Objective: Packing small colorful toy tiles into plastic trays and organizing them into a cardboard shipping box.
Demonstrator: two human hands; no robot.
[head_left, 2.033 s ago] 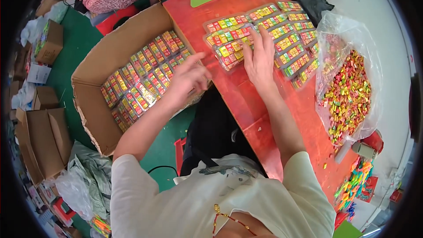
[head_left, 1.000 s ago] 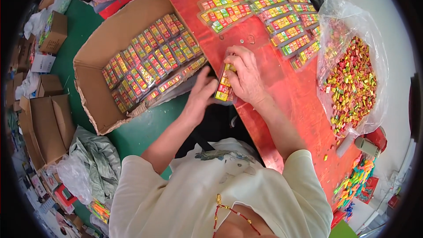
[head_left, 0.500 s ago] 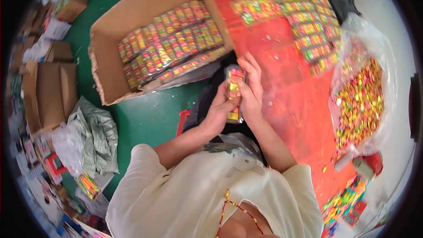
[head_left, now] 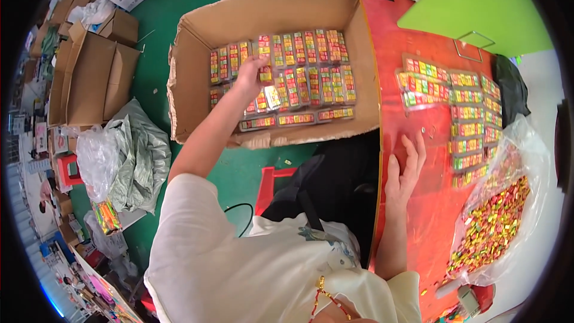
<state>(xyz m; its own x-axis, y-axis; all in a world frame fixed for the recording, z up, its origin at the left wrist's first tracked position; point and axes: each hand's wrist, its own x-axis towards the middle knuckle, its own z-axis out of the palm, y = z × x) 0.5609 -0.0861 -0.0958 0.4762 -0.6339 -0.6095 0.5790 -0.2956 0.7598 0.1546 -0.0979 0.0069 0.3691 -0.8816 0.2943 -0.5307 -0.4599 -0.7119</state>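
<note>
Inside a large cardboard box (head_left: 197, 101), my left hand (head_left: 251, 73) grips a narrow clear plastic pack (head_left: 263, 44) filled with small red and yellow pieces. It holds this pack over rows of similar packs (head_left: 299, 87) lying side by side in the box. Several more packs lie crosswise along the box's near side. My right hand (head_left: 406, 170) rests on the red table (head_left: 397, 122) with its fingers apart and nothing in them. To its right, filled packs (head_left: 466, 128) are laid out in columns.
A clear bag (head_left: 490, 227) of loose colourful pieces lies at the table's right edge. Behind the packs stand a green board (head_left: 478, 6) and a black bag (head_left: 511, 87). On the green floor at left are an open carton (head_left: 89, 78) and grey sacking (head_left: 140, 155).
My hands have parted. The left has carried a pack leftward into the box. The right has let go and come down on the table. The view has shifted too.
</note>
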